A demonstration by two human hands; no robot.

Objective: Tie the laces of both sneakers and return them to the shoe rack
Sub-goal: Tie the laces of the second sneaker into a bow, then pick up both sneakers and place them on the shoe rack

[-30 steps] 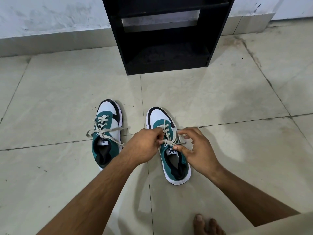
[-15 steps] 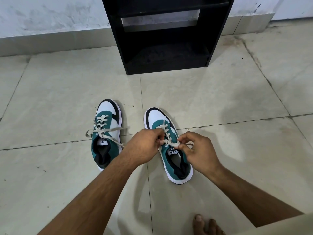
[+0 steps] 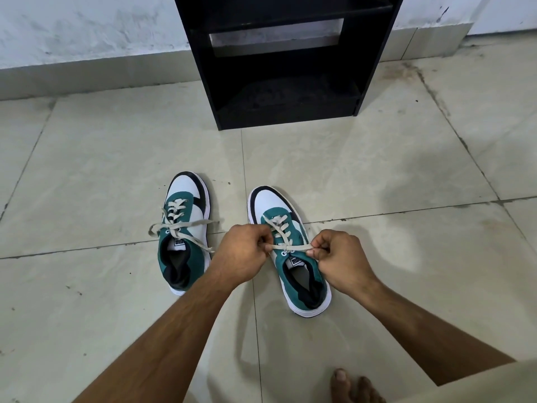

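Note:
Two green, white and black sneakers stand side by side on the tiled floor, toes pointing away from me. The left sneaker (image 3: 186, 228) has loose beige laces splayed out to both sides. Over the right sneaker (image 3: 290, 248), my left hand (image 3: 242, 255) and my right hand (image 3: 337, 257) each pinch one end of its lace (image 3: 287, 247), which is stretched taut and level between them across the tongue. The black shoe rack (image 3: 284, 59) stands against the wall beyond the sneakers, its lower shelf bare.
A white wall with a pale skirting runs along the back. Beige floor tiles with dark grout lines spread all around. My bare toes (image 3: 353, 385) show at the bottom right, beside a bit of light cloth.
Both hands have drawn apart sideways, pulling the right sneaker's lace tight between them. That sneaker has shifted slightly. The left sneaker has not moved.

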